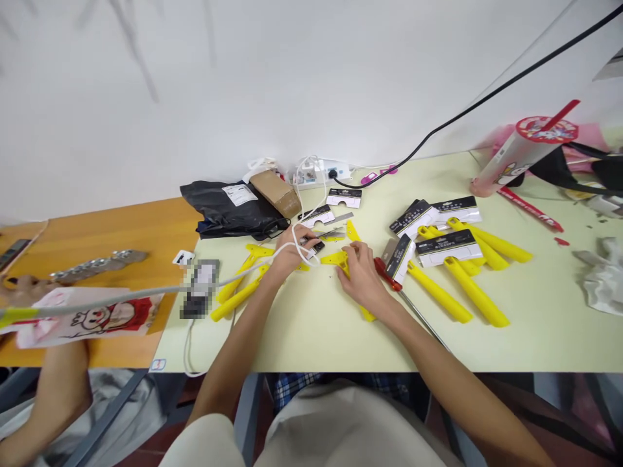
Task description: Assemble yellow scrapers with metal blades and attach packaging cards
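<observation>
Near the table's middle, my left hand (291, 248) is closed on a small dark object (314, 246), partly covered by fingers and a looped white cable (298, 224). My right hand (359, 272) is closed on a yellow scraper (354, 232), whose handle runs under the palm and comes out below it. Thin metal blades (333, 233) lie between the hands. Beside my left forearm are two yellow-handled tools (238, 298). Right of my right hand lies a red-handled screwdriver (388, 275), by several yellow handles (477, 292) with black and white cards (448, 248).
A black bag (233, 211), a brown box (276, 192) and a power strip (324, 173) line the wall. A tall cup (523, 155) stands at the back right, near a red marker (531, 209). At left, another person's arm (65, 383) is beside a printed bag (109, 316).
</observation>
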A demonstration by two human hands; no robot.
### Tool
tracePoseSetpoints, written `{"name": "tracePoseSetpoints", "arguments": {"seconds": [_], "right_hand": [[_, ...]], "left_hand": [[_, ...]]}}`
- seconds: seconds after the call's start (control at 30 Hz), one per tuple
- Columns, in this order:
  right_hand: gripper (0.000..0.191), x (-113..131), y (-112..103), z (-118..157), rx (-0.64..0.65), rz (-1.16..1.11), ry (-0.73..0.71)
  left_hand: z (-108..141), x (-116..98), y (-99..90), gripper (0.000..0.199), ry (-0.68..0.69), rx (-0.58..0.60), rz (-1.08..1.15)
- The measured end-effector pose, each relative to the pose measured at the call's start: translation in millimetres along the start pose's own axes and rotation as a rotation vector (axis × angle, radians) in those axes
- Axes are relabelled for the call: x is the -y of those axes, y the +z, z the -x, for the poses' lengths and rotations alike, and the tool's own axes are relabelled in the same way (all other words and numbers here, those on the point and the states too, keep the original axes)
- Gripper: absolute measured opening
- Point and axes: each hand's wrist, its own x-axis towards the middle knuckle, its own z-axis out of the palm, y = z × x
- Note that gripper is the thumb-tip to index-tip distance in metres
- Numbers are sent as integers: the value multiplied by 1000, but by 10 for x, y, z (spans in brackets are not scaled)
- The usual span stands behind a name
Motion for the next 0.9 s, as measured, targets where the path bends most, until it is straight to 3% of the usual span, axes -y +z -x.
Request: {"name": "tracePoseSetpoints", "arguments": {"seconds": [0.17, 0.37, 0.53, 0.63, 0.73, 0.9], "right_hand": [[39, -41, -37, -32, 14, 32, -38], [40, -100, -29, -48, -9, 9, -63], [35, -69, -148, -246, -71, 132, -68], [36, -62, -257, -515, 14, 317, 8], [32, -79, -330, -759, 117, 358, 132], [27, -149, -291, -858, 157, 346, 196]], "left_hand": [[174, -44, -53, 19, 92, -121, 32], [409, -88, -160, 32, 137, -79, -17], [546, -17, -50, 36, 135, -68, -14], [636, 5, 25, 36, 152, -81, -4], [699, -5, 53, 37, 136, -85, -21], [710, 3, -16, 38, 143, -103, -29]]}}
